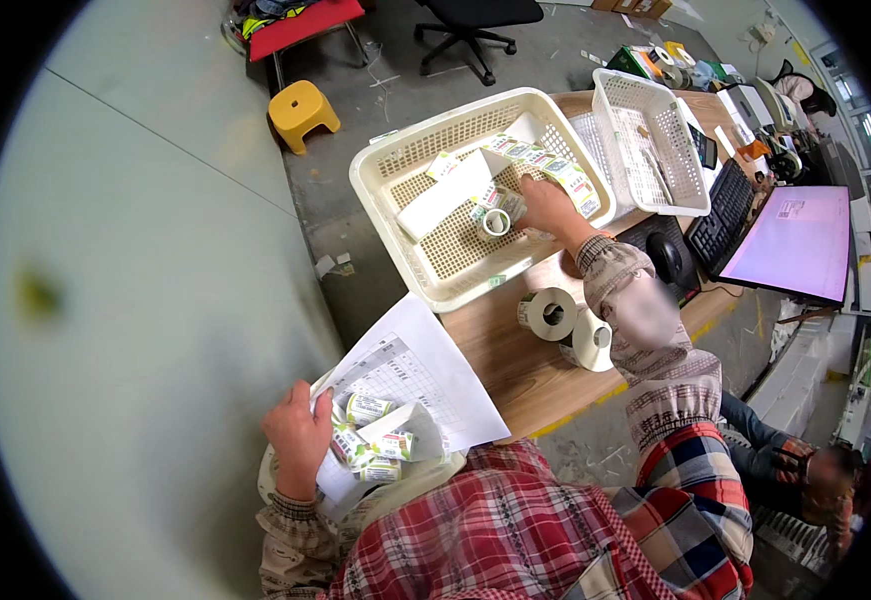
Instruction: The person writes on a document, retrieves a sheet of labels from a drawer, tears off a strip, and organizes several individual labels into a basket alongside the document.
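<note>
My left hand (pixel 298 437) is closed on a white printed sheet (pixel 455 385) with a table on it, low at the left. Under the sheet a white container (pixel 447 468) by my lap holds several small rolls of green-and-white labels (pixel 367 408). My right hand (pixel 547 208) reaches into a large cream perforated basket (pixel 392 240) on the table. Its fingers curl among the labels there and hide what they grip. Right beside it lies a small label roll (pixel 495 223), core showing. A white strip (pixel 445 195) and more labels (pixel 570 180) lie around it.
Two larger label rolls (pixel 552 313) stand on the wooden table (pixel 505 370) near me. A second white basket (pixel 690 200), a mouse (pixel 664 257), a keyboard (pixel 720 210) and a lit monitor (pixel 790 240) are at the right. A yellow stool (pixel 302 112) stands on the floor beyond.
</note>
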